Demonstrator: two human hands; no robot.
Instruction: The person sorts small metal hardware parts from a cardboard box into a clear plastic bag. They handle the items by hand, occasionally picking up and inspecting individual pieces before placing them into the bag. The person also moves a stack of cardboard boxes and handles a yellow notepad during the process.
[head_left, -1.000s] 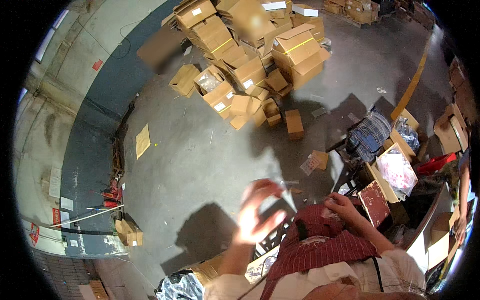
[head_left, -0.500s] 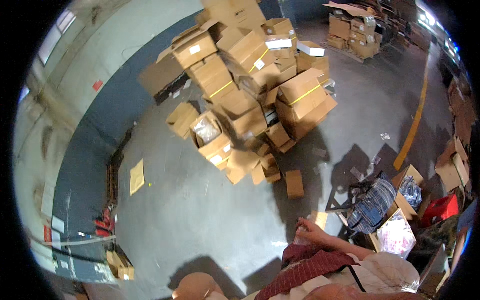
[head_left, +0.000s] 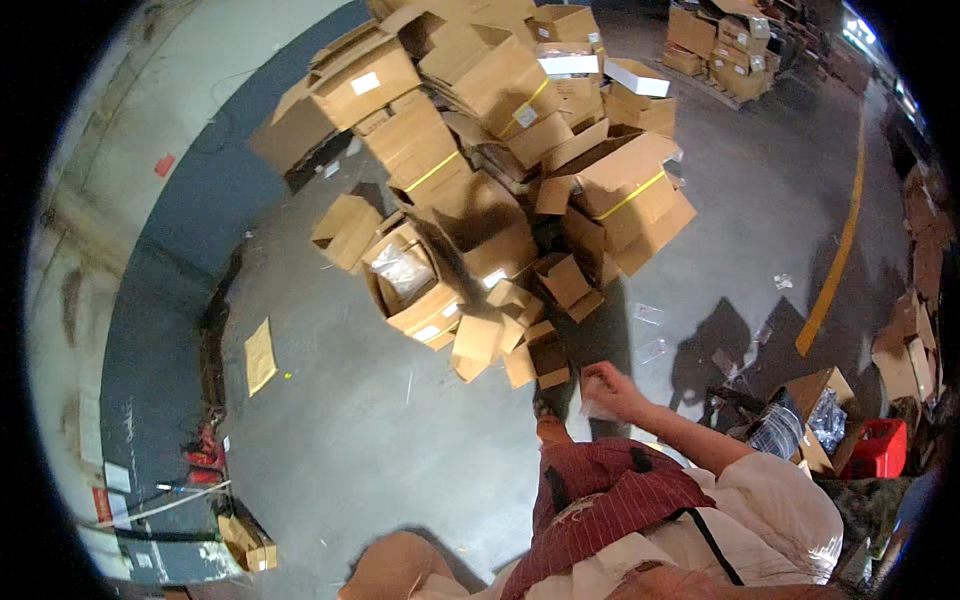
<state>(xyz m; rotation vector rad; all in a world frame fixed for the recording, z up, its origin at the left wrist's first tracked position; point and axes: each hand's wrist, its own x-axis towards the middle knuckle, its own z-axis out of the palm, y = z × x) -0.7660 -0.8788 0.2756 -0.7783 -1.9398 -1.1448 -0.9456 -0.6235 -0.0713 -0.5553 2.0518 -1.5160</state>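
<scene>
My right hand (head_left: 612,392) reaches forward at chest height, fingers closed. A translucent whitish piece (head_left: 597,409) shows just below the fingers; its kind is too small to tell. Beyond the hand, on the floor, stand small open cardboard boxes (head_left: 548,356) at the foot of a large heap. My left hand is out of view; a bare rounded part of my body (head_left: 392,568) shows at the lower edge. I wear a dark red striped apron (head_left: 615,500), and one foot (head_left: 544,410) shows in front of it.
Ahead rises a heap of open cardboard boxes (head_left: 490,215), some with yellow straps. Right stand a box of dark plastic wrap (head_left: 827,420) and a red crate (head_left: 876,448). A yellow sheet (head_left: 260,357) lies left; stacked boxes (head_left: 740,60) stand far right near a yellow floor line (head_left: 835,270).
My right hand has moved forward and up, with the whitish piece still at its fingers. The heap appears nearer. A brown cardboard piece at its near side no longer shows.
</scene>
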